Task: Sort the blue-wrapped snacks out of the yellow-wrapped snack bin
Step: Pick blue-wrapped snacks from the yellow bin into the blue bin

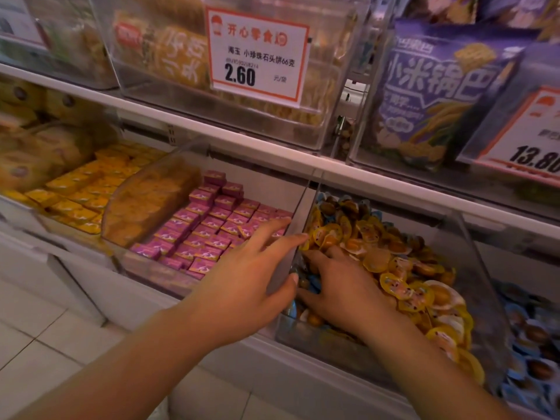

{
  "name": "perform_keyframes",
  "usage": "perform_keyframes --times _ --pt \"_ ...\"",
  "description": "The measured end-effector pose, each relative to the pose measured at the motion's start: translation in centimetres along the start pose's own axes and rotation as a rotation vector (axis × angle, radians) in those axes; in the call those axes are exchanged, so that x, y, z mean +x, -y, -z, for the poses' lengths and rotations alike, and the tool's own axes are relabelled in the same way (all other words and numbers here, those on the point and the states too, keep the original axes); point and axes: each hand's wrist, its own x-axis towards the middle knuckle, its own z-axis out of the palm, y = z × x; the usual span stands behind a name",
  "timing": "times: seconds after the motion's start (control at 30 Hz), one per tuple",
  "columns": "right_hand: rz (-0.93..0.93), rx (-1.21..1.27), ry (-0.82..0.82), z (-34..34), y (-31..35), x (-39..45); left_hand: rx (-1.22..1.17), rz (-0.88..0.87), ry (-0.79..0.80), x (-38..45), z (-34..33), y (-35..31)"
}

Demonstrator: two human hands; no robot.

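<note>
Two hands: left hand at yellow-wrapped snack bin, right hand inside.

Pink boxes beside orange packets.

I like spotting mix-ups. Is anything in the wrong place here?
Yes. A few blue-wrapped snacks lie in the yellow-wrapped snack bin, by the right hand. They match the blue bin next door.
</note>
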Motion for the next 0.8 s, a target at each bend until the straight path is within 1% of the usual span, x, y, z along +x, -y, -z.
perform_keyframes --times 0.13,0.27,0.3,0.37,0.43,0.5,0.57,0.6,0.63,0.67,0.7,0.73,0.77,0.8 --pt "0.009 0.086 -0.011 0.5 -0.1 0.4 -0.015 0.021 0.006 0.1 0.0 -0.1" --pt "0.189 0.144 0.049 2.5 -0.7 -0.2 -0.002 0.008 -0.017 0.3 0.3 0.0" --pt "0.204 0.176 0.053 3.1 -0.8 -0.5 -0.007 0.000 -0.027 0.4 0.3 -0.1" --pt "0.173 0.301 0.023 4.6 -1.5 -1.0 -0.034 -0.010 -0.060 0.8 0.5 -0.7" --pt "0.095 0.452 -0.030 6.3 -2.3 -1.8 -0.062 -0.016 -0.140 1.3 0.4 -1.8" --pt "0.015 0.658 -0.123 7.9 -3.3 -2.7 -0.100 -0.052 -0.223 1.9 -0.1 -3.2" --pt "-0.055 0.865 -0.247 8.7 -3.8 -3.8 -0.193 -0.064 -0.249 2.3 -1.3 -5.1" --pt "-0.080 0.933 -0.298 8.8 -3.9 -4.3 -0.334 0.006 -0.234 2.5 -1.9 -6.3" --pt "-0.094 0.959 -0.332 8.7 -3.9 -4.8 -0.581 0.153 -0.194 2.7 -2.4 -7.7" --pt "-0.097 0.950 -0.342 8.5 -3.8 -5.3 -0.904 0.348 -0.138 3.2 -2.8 -9.1" --pt "-0.079 0.903 -0.327 8.1 -3.6 -5.7 -1.230 0.568 -0.049 3.8 -3.2 -10.0" --pt "-0.038 0.827 -0.290 7.6 -3.3 -5.9 -1.491 0.739 0.040 4.3 -3.6 -10.3" --pt "0.014 0.740 -0.242 7.2 -3.2 -6.2 -1.637 0.821 0.122 4.7 -4.0 -10.3" --pt "0.064 0.673 -0.189 6.8 -3.2 -6.4 -1.707 0.854 0.172 5.0 -4.1 -10.1"
